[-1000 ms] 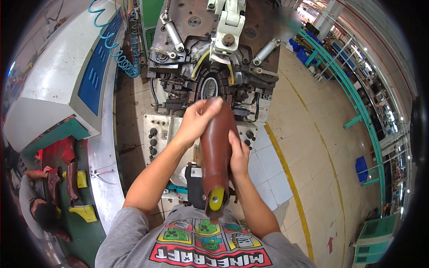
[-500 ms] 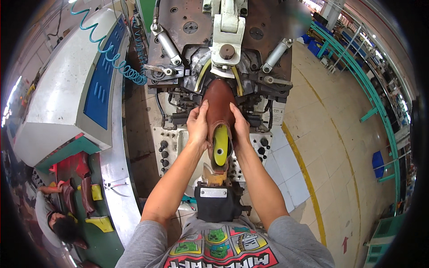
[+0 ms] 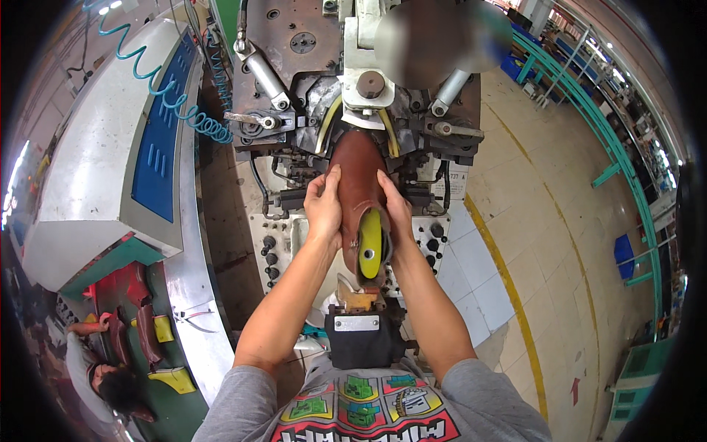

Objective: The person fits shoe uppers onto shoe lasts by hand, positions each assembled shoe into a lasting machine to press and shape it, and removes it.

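A brown leather shoe upper [image 3: 357, 169] sits over a yellow-green shoe last [image 3: 370, 254], whose top with its round hole shows through the opening. Its toe points away from me, into the jaws of a shoe-lasting machine [image 3: 294, 62]. My left hand [image 3: 324, 210] grips the upper's left side, thumb on top. On the other side my right hand [image 3: 398, 210] holds it the same way, fingers partly hidden beneath. Just above the toe hangs the machine's white press arm [image 3: 361, 62]. Curved yellowish bands [image 3: 328, 124] flank the toe. Below the heel is a tan heel support [image 3: 359, 299].
Control knobs [image 3: 271, 258] flank the shoe. A metal-edged green bench [image 3: 193, 295] on the left carries brown uppers and yellow lasts; a co-worker [image 3: 96, 368] is beside it. A coiled teal hose [image 3: 158, 92] hangs there. Teal railing [image 3: 618, 155] runs along the right.
The shoe's heel end has swung slightly to the right, with both hands still on it. A blurred dark shape at the top now covers more of the machine. The view has shifted a little.
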Demonstrator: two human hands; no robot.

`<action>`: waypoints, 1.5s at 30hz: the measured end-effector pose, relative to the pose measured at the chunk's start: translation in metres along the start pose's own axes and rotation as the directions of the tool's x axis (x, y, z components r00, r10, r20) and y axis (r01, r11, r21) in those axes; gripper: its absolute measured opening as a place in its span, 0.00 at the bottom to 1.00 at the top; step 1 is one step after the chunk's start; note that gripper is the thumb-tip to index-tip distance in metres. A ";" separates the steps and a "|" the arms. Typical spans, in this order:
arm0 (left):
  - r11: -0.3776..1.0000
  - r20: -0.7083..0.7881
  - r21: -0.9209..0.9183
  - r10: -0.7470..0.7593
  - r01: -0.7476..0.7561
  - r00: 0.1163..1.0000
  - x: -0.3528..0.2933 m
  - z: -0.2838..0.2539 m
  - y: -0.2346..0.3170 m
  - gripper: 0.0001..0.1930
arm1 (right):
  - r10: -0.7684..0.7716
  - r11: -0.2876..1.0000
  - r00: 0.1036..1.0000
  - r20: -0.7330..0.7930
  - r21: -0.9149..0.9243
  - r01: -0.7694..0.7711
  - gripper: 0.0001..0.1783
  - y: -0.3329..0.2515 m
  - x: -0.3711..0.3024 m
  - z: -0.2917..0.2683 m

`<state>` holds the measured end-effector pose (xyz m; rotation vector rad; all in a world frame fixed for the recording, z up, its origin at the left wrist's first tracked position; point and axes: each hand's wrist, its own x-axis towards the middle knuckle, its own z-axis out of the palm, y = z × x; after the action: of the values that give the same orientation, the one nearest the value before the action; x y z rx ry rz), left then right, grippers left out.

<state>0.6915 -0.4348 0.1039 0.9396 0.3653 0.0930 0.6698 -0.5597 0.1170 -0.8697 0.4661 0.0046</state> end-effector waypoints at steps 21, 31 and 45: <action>0.989 0.013 -0.022 -0.147 0.147 0.989 -0.003 -0.006 -0.001 0.31 | -0.131 0.971 0.990 -0.059 -0.211 0.116 0.42 0.015 0.014 -0.014; 0.923 0.217 0.096 -0.385 0.373 0.897 -0.008 -0.059 -0.020 0.34 | -0.167 0.981 0.983 0.082 -0.087 0.174 0.36 0.045 0.007 -0.050; 0.985 0.265 0.061 -0.172 0.161 0.949 0.008 -0.082 -0.064 0.23 | -0.110 0.986 0.974 0.197 -0.104 0.132 0.24 0.067 0.038 -0.074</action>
<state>0.6654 -0.4076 0.0063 0.9418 0.1931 -0.1962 0.6622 -0.5778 0.0120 -1.0015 0.2345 0.0032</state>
